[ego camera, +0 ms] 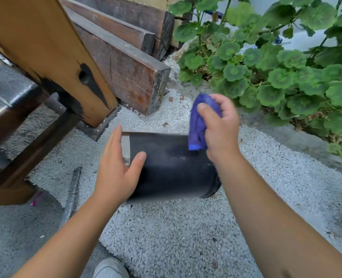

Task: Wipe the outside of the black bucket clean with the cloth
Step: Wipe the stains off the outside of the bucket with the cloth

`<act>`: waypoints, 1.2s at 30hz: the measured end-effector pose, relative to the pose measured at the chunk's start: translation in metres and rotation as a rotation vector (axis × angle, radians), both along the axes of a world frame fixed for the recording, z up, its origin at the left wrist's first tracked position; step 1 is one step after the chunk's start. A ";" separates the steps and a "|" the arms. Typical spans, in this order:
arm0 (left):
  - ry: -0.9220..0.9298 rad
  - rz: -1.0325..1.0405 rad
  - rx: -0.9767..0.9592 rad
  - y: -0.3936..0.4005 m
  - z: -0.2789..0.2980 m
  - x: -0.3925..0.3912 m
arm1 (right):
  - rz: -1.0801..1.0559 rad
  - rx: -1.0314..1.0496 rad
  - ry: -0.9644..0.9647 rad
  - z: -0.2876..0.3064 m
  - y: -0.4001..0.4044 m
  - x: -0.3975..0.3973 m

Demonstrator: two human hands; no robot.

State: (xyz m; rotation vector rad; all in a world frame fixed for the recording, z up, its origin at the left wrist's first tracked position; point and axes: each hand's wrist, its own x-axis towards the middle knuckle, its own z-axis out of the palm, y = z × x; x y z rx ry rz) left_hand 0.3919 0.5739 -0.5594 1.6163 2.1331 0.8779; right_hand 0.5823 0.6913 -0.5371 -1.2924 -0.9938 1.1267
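Observation:
The black bucket (172, 167) lies on its side in mid-air over the gravel, rim to the right. My left hand (116, 169) grips its left end, thumb across the dusty wall and fingers over the base. My right hand (219, 127) is closed around a bunched blue cloth (199, 125), whose lower end touches the bucket's upper wall near the right end. The bucket's far side is hidden.
White gravel (166, 237) covers the ground. Wooden beams (126, 63) and a wooden post (51, 47) stand at the left and back. Green leafy plants (276, 67) fill the right. A metal bar (71, 195) lies at the lower left, my shoe (110, 267) below.

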 end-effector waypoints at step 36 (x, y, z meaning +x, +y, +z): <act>-0.336 0.187 -0.250 0.028 0.006 0.009 | 0.139 0.012 -0.876 -0.067 -0.022 0.042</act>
